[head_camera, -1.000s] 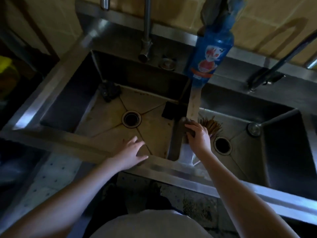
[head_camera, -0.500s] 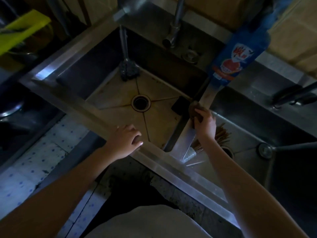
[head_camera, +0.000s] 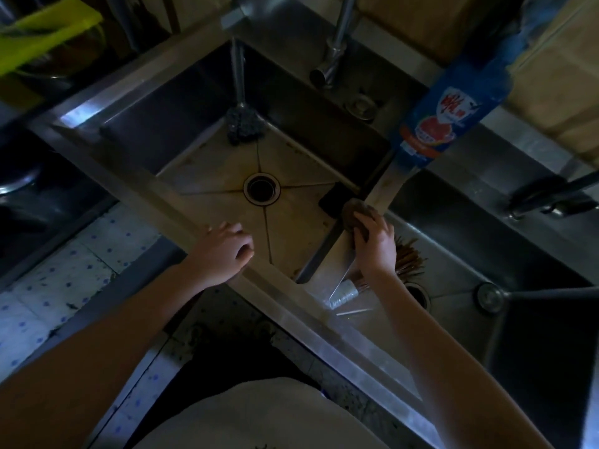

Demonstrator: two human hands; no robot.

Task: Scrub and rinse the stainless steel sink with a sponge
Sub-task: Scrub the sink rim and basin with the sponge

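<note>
The sponge (head_camera: 351,213), gripped in the right hand's (head_camera: 374,244) curled fingers, has slid up the sink's (head_camera: 207,179) divider (head_camera: 385,186) toward the blue bottle (head_camera: 447,118), so I'd say the scrubbing is advancing. The left hand (head_camera: 223,251), splayed before, now rests loosely curled on the front rim (head_camera: 291,286), holding nothing.

The room was dim. Tan wall tiles (head_camera: 557,69) ran along the far right; white floor tiles (head_camera: 42,296) with blue dots lay at the near left; a yellow-green object (head_camera: 48,34) sat far left.
</note>
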